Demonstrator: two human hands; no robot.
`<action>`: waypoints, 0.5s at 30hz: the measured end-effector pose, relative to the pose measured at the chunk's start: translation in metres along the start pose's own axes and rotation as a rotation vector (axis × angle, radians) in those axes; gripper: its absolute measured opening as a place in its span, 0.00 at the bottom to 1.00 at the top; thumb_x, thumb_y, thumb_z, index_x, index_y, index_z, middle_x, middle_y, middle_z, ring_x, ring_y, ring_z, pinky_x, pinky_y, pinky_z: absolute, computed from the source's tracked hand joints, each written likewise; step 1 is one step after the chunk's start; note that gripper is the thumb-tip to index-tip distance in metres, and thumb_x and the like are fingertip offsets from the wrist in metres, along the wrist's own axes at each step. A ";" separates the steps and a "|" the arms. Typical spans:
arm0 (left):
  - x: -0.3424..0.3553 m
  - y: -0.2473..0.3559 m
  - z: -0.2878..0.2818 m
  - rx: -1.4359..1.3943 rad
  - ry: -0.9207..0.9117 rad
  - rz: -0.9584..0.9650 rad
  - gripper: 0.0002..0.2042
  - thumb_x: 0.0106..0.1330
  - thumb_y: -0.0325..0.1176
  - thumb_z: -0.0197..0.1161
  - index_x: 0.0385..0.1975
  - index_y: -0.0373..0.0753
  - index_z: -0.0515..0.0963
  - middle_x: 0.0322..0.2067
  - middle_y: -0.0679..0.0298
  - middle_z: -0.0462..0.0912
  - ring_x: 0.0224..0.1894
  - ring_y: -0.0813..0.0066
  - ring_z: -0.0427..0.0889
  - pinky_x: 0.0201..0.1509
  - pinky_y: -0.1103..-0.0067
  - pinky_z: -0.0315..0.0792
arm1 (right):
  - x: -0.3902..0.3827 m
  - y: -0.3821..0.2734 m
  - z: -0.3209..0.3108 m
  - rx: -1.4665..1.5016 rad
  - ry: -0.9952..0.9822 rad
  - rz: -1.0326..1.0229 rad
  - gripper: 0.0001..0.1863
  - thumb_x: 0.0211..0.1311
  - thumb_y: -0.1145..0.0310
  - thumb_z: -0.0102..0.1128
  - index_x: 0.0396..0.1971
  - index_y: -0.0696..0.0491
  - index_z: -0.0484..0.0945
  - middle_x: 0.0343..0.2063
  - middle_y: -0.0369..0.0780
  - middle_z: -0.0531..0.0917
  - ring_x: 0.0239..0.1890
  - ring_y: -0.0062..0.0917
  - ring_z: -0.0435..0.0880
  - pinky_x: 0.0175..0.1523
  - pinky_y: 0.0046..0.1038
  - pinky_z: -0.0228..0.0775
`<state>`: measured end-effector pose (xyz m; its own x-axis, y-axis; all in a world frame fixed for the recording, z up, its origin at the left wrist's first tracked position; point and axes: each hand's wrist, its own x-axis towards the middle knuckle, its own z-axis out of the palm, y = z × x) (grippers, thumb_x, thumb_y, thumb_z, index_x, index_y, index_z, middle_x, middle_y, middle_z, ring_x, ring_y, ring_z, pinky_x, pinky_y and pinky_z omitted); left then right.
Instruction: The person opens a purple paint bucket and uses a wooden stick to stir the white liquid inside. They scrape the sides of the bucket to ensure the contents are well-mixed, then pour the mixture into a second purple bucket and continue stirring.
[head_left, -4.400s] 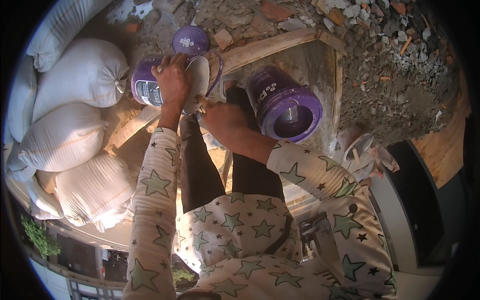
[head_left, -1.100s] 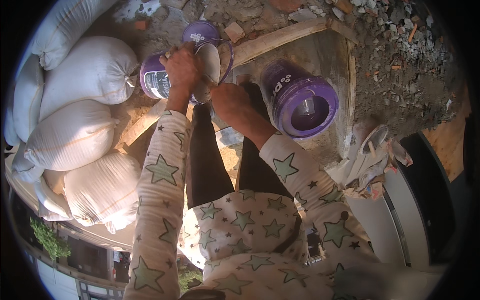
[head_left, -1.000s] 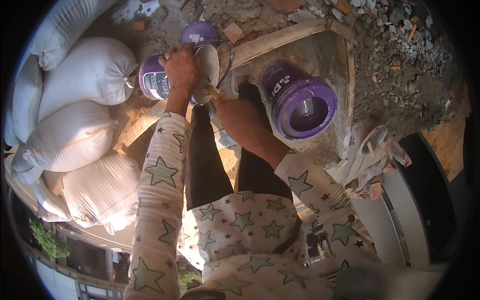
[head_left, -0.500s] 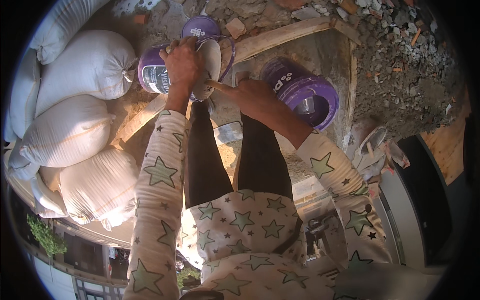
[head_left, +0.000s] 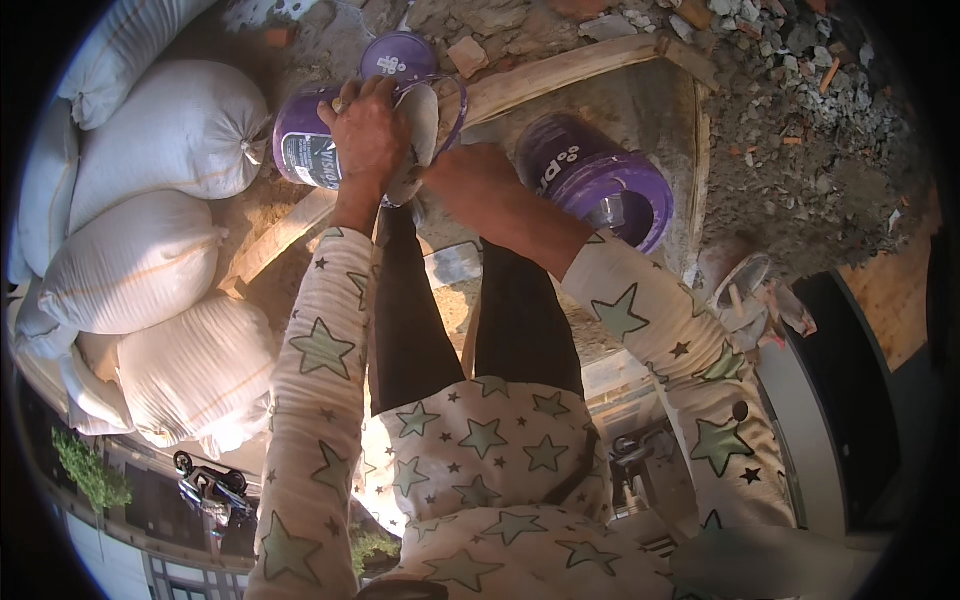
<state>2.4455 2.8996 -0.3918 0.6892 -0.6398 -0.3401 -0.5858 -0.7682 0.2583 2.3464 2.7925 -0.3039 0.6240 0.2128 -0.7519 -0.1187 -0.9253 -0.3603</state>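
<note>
A purple bucket (head_left: 293, 148) with a dark label is tipped on its side at the upper left of centre, its pale, coated mouth (head_left: 420, 115) facing right. My left hand (head_left: 368, 132) is closed over its upper side near the rim. My right hand (head_left: 478, 185) is at the lower edge of that mouth, fingers curled; whatever they hold is hidden. A second purple bucket (head_left: 562, 150) tilts to the right of my right hand. In its opening lies a clear plastic cup (head_left: 608, 213). A round purple lid (head_left: 398, 53) rests behind the first bucket.
White filled sacks (head_left: 165, 130) are stacked on the left. Wooden beams (head_left: 560, 75) frame the ground around the buckets. Broken rubble (head_left: 800, 130) covers the far right. A greyish bucket (head_left: 745, 280) with debris stands right of my right arm. A motorbike (head_left: 215, 492) appears lower left.
My right hand has moved a little left to the bucket's mouth, and its outstretched finger is now curled in. My left hand stays on the bucket. A motorbike has come into view.
</note>
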 end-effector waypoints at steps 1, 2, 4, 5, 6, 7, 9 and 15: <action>0.000 0.002 -0.004 0.027 -0.046 -0.015 0.22 0.58 0.35 0.62 0.55 0.48 0.75 0.57 0.69 0.76 0.63 0.65 0.71 0.66 0.47 0.57 | -0.001 -0.005 -0.004 -0.024 -0.051 0.015 0.06 0.56 0.72 0.62 0.32 0.51 0.87 0.34 0.38 0.87 0.40 0.30 0.87 0.41 0.30 0.80; -0.002 0.001 -0.008 0.030 -0.041 -0.019 0.22 0.58 0.35 0.62 0.55 0.48 0.75 0.57 0.69 0.77 0.63 0.65 0.71 0.65 0.47 0.57 | -0.002 -0.013 -0.005 0.020 -0.041 0.056 0.06 0.56 0.72 0.62 0.32 0.51 0.87 0.34 0.38 0.87 0.40 0.30 0.87 0.41 0.30 0.81; -0.005 -0.001 -0.009 0.030 -0.033 -0.017 0.22 0.58 0.34 0.62 0.55 0.48 0.75 0.57 0.69 0.77 0.63 0.64 0.71 0.65 0.48 0.57 | -0.003 -0.028 0.009 0.113 -0.025 0.148 0.07 0.57 0.72 0.61 0.32 0.51 0.87 0.35 0.38 0.87 0.41 0.30 0.87 0.41 0.29 0.81; -0.004 0.000 -0.006 0.015 -0.049 -0.022 0.21 0.58 0.35 0.61 0.55 0.48 0.75 0.57 0.69 0.77 0.63 0.64 0.71 0.65 0.48 0.57 | 0.002 -0.032 0.026 0.131 0.017 0.215 0.07 0.56 0.73 0.61 0.32 0.50 0.87 0.37 0.38 0.86 0.41 0.30 0.87 0.41 0.29 0.81; -0.001 -0.004 -0.005 0.011 -0.061 -0.032 0.21 0.58 0.35 0.61 0.55 0.48 0.75 0.57 0.69 0.77 0.63 0.64 0.71 0.65 0.49 0.57 | 0.009 -0.035 0.034 0.137 0.030 0.211 0.07 0.57 0.72 0.60 0.33 0.51 0.86 0.36 0.39 0.86 0.40 0.32 0.87 0.41 0.30 0.81; 0.002 -0.008 -0.004 0.007 -0.074 -0.044 0.21 0.58 0.35 0.61 0.55 0.48 0.75 0.57 0.68 0.77 0.63 0.64 0.71 0.65 0.49 0.58 | 0.015 -0.039 0.042 0.142 0.042 0.206 0.08 0.59 0.71 0.59 0.34 0.52 0.85 0.34 0.41 0.86 0.39 0.34 0.87 0.40 0.32 0.81; 0.005 -0.012 -0.001 -0.005 -0.070 -0.047 0.21 0.59 0.36 0.61 0.55 0.49 0.75 0.56 0.68 0.77 0.63 0.64 0.71 0.65 0.50 0.58 | 0.018 -0.041 0.053 0.180 0.087 0.235 0.08 0.59 0.71 0.58 0.34 0.53 0.85 0.32 0.42 0.86 0.37 0.34 0.88 0.39 0.33 0.82; 0.005 -0.013 0.005 -0.010 -0.035 -0.057 0.22 0.59 0.37 0.61 0.56 0.49 0.75 0.56 0.67 0.77 0.63 0.63 0.70 0.64 0.52 0.59 | 0.006 -0.034 0.072 0.239 0.223 0.221 0.09 0.61 0.68 0.57 0.36 0.56 0.83 0.26 0.42 0.85 0.32 0.33 0.88 0.33 0.31 0.81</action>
<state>2.4548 2.9064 -0.4011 0.7060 -0.5938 -0.3860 -0.5414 -0.8038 0.2464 2.2986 2.8478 -0.3356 0.7124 -0.0815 -0.6970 -0.4293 -0.8364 -0.3410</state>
